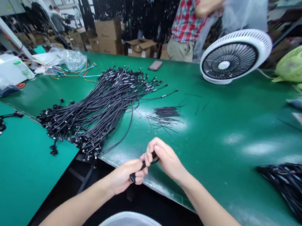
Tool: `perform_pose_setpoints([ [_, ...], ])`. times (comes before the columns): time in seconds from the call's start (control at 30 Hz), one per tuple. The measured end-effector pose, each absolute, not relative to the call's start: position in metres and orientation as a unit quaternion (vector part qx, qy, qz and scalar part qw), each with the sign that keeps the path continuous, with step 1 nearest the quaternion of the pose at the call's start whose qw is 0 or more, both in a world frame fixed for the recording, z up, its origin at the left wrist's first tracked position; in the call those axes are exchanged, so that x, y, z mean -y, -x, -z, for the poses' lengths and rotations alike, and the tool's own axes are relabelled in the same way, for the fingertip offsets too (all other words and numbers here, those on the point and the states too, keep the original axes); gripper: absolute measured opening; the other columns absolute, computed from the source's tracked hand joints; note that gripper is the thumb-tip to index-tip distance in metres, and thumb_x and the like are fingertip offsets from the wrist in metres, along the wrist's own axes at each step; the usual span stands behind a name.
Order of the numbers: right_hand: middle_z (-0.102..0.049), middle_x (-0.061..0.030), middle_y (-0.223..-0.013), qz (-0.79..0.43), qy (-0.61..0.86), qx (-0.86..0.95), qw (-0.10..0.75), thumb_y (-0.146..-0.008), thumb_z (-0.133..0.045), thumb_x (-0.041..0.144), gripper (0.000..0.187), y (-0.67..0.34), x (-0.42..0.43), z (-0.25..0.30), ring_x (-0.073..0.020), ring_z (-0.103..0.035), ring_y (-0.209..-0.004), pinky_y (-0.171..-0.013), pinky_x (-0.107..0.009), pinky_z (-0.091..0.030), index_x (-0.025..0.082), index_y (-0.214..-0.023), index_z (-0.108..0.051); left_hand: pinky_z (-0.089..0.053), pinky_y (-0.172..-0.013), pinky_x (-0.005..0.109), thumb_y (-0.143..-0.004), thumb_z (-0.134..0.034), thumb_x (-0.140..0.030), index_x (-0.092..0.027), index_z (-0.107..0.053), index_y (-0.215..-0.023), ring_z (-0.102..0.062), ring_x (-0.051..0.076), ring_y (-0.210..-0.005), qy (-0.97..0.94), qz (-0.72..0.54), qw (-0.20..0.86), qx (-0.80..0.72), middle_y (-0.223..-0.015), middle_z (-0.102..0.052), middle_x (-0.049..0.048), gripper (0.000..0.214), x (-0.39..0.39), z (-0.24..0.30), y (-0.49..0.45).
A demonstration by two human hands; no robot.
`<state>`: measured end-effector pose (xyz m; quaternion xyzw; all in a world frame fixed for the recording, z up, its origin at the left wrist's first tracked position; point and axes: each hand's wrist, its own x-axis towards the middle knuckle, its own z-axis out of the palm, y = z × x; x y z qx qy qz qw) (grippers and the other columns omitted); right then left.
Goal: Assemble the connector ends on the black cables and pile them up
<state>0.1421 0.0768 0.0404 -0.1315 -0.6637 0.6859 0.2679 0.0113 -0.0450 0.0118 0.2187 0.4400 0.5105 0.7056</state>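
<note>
Left hand and right hand each pinch one black cable; a short, firm grip is advisable, clear of the cable pile at 11 o'clock.

Cannot make out most of the black cable, buried between left hand and right hand. At twelve o'clock, cannot identify the pixelated flat object. At one o'clock, loses the co-worker above the shoulders to the top edge. At four o'clock, sees only a smeared dark bundle, clipped by the right edge.
</note>
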Motion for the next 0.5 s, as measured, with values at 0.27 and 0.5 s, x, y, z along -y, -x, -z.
perform_pose_setpoints([
  [0.27, -0.066, -0.012, -0.088, 0.055, 0.063, 0.981, 0.174, -0.088, -0.04, 0.006, 0.024, -0.159, -0.05, -0.016, -0.0238, -0.063, -0.082, -0.08, -0.041, -0.047, 0.011, -0.102, -0.059, -0.037, -0.072, 0.028, -0.096, -0.037, -0.036, -0.02, -0.06, -0.08, -0.053, 0.017, -0.073, -0.56, -0.364, 0.378, -0.641, -0.078, -0.061, 0.0026, 0.032, 0.047, -0.004, 0.005],
  [0.5, -0.052, -0.0008, -0.066, 0.007, 0.034, 0.988, 0.148, -0.088, -0.036, 0.006, 0.019, -0.157, -0.057, 0.008, -0.0172, -0.048, -0.055, -0.053, -0.03, -0.026, 0.021, -0.081, -0.044, -0.037, -0.07, 0.029, -0.094, -0.04, -0.037, -0.022, -0.051, -0.078, -0.05, 0.019, -0.069, -0.635, -0.291, 0.296, -0.651, -0.073, -0.053, 0.0024, 0.024, 0.053, -0.003, 0.007],
])
